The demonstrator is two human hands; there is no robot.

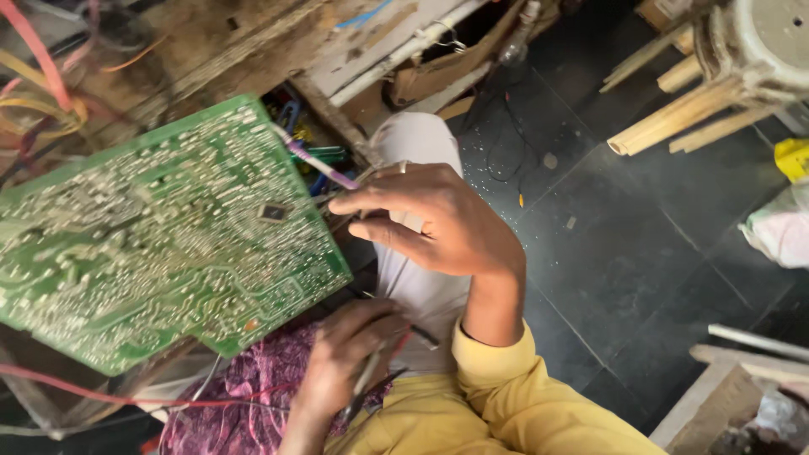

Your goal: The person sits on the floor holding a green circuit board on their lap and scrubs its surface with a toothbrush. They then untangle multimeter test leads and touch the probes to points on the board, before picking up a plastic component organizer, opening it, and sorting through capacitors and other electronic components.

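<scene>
1. Filling the left half of the frame, one green circuit board point(160, 236) lies tilted with its soldered underside facing up, silver joints and traces covering it, one small dark square chip near its middle.
2. At the board's right edge, centre of the frame, the right hand point(438, 223) has its fingers drawn together, pinching at the board's edge; what exactly sits between the fingertips is too blurred to tell.
3. One thin purple and white wire bundle point(316, 162) runs off the board's upper right corner, just above that hand.
4. Below the board, lower centre, the left hand point(350, 354) is closed around one slim dark tool point(364, 383) that points down towards the bottom edge; two thin probe-like leads, one dark and one red, seem to cross by its fingers, though blur makes this uncertain.
5. Both arms wear yellow sleeves point(506, 396), seen at the bottom centre.
6. One purple patterned cloth point(244, 396) lies under the left hand, with one red wire point(101, 394) trailing across the lower left.
7. A tangle of red, yellow and orange wires point(42, 93) sits in the upper left corner.
8. Dark floor tiles point(640, 253) fill the right half.
9. Several pale wooden sticks point(683, 114) lie in the upper right, beneath one round grey object point(767, 42).
10. One yellow item point(794, 158) and one pale plastic bag point(779, 227) sit at the right edge.
</scene>
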